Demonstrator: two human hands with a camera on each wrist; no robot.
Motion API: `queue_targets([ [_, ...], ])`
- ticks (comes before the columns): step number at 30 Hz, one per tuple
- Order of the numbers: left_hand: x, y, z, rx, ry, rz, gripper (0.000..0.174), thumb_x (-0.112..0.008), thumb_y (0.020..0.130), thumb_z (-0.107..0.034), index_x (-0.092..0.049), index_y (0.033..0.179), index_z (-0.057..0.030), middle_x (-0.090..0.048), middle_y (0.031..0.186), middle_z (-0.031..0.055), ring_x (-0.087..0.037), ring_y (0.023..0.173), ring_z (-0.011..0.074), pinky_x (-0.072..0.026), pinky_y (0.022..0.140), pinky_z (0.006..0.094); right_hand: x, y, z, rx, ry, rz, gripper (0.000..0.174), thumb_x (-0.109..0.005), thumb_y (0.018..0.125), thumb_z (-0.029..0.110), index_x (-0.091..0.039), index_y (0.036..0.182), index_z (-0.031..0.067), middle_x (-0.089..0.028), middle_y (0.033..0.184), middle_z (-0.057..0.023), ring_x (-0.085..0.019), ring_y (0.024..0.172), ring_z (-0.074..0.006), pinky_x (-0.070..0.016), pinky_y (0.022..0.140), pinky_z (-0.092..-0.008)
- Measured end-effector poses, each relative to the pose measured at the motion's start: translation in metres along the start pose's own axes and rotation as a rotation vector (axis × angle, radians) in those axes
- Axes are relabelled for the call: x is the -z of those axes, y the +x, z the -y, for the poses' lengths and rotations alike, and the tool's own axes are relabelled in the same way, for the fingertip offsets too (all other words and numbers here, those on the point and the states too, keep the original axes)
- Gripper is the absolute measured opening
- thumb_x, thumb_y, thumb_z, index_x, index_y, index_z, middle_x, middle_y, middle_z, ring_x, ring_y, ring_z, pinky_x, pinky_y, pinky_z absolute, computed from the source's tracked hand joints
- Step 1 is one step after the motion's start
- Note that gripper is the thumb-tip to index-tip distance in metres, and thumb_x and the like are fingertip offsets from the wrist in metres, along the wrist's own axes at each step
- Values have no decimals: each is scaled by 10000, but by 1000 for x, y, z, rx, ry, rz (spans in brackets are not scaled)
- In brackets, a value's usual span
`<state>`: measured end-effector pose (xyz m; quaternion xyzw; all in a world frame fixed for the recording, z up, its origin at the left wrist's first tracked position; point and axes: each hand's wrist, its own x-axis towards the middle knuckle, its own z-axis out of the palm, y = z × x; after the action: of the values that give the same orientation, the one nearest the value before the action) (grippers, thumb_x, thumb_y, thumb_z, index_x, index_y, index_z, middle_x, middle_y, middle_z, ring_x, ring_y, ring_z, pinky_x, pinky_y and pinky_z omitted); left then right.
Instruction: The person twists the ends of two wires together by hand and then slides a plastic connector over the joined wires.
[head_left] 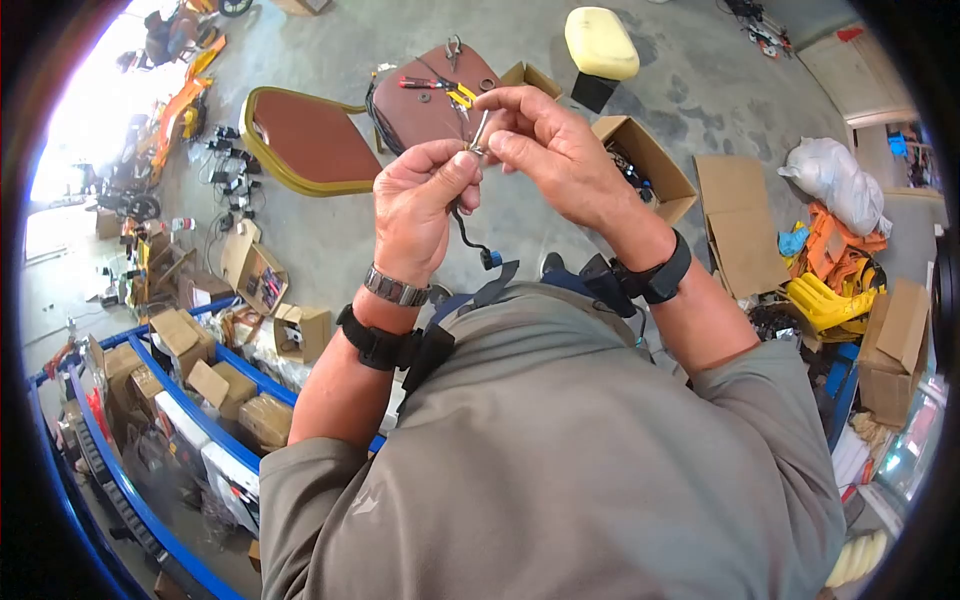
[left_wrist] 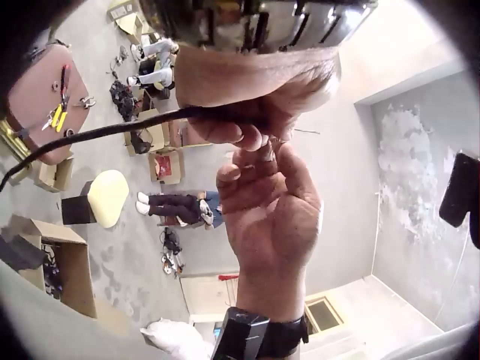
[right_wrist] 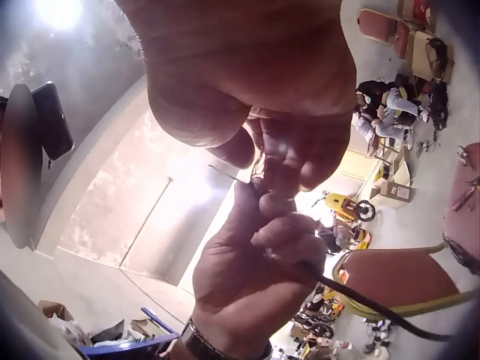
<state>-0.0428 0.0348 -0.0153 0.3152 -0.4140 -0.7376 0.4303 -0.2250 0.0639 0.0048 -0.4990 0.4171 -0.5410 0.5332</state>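
Observation:
My left hand (head_left: 420,205) pinches a thin black cable (left_wrist: 112,129) between thumb and fingers at chest height. Below that hand the cable hangs down to a small blue connector (head_left: 491,259). My right hand (head_left: 560,160) meets the left fingertips and pinches the thin pale wires (head_left: 481,128) at the cable's upper end, its index finger bent above them. In both wrist views the fingertips of the two hands overlap and hide most of the join. A thin bare wire end (right_wrist: 223,173) sticks out between the fingers in the right wrist view.
Beyond the hands, a maroon seat (head_left: 405,122) carries a red-handled tool (head_left: 420,83), yellow-handled pliers (head_left: 462,95) and other small tools. A gold-framed chair (head_left: 310,140) stands left of it. Cardboard boxes (head_left: 665,165), a yellow cushion (head_left: 602,43) and a blue rack (head_left: 215,440) surround me.

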Motion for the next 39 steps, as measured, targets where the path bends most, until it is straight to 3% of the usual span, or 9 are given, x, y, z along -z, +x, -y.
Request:
queue_targets([
  [7, 68, -16, -43, -17, -6, 2, 153, -648, 939, -64, -642, 1051, 40, -665, 845, 105, -602, 660, 165, -482, 596, 260, -92, 13, -12, 61, 13, -56, 474, -570, 931, -9, -430, 1383, 20, -577, 812, 5, -566, 751, -75, -494, 696, -242],
  [15, 106, -36, -50, -35, -55, -86, 139, -662, 931, -71, -660, 1032, 24, -679, 819, 79, -591, 608, 122, -462, 534, 236, -134, 22, -18, 210, -459, 22, 543, -582, 914, -28, -450, 1425, 100, -561, 779, -17, -542, 703, -95, -468, 652, -265],
  [18, 94, -43, -41, -11, -28, -114, 140, -677, 917, -77, -673, 1020, 17, -686, 810, 66, -588, 601, 99, -461, 514, 229, -131, 18, -12, 338, -549, 46, 511, -626, 900, 64, -471, 1385, 102, -643, 762, -128, -633, 639, -271, -496, 604, -367],
  [20, 89, -52, -47, 16, 19, -172, 151, -669, 920, -87, -670, 1042, 2, -680, 813, 50, -584, 596, 89, -447, 497, 222, -126, 14, -2, 259, -664, 81, 511, -642, 906, 86, -475, 1389, 102, -659, 790, -142, -667, 685, -302, -506, 609, -383],
  [23, 86, -53, -38, 10, -111, -125, 148, -668, 917, -82, -652, 1040, -2, -666, 818, 46, -579, 588, 84, -433, 487, 210, -121, 12, -8, 361, -639, 76, 490, -613, 900, -7, -500, 1370, 81, -638, 753, -151, -640, 654, -302, -514, 623, -370],
  [28, 71, -57, -45, -54, -173, -69, 142, -714, 861, -32, -631, 969, 6, -660, 815, 57, -577, 595, 88, -431, 488, 211, -113, -2, 0, 150, -243, 19, 362, -587, 948, 27, -501, 1299, 43, -612, 833, -38, -573, 731, -106, -465, 652, -261],
  [33, 63, -66, -56, -72, -37, 8, 170, -714, 844, -19, -637, 991, 20, -683, 863, 70, -596, 678, 97, -462, 562, 224, -101, -4, 2, -148, 263, 62, 121, -609, 959, 127, -615, 1012, 19, -622, 837, -53, -568, 691, -121, -460, 613, -253],
  [36, 64, -65, -53, -119, -100, 82, 158, -699, 859, 3, -642, 1005, 28, -698, 904, 106, -614, 718, 123, -488, 604, 250, -96, -5, 1, -159, 303, 78, 96, -664, 924, 99, -645, 980, 24, -646, 835, -42, -603, 683, -109, -483, 604, -248],
  [39, 62, -66, -50, -142, -102, -5, 155, -695, 872, 16, -643, 1016, 40, -696, 903, 115, -627, 721, 143, -506, 626, 268, -99, -8, 1, -81, 259, 101, 69, -661, 918, 76, -652, 967, 28, -649, 826, -22, -605, 690, -88, -480, 603, -235],
])
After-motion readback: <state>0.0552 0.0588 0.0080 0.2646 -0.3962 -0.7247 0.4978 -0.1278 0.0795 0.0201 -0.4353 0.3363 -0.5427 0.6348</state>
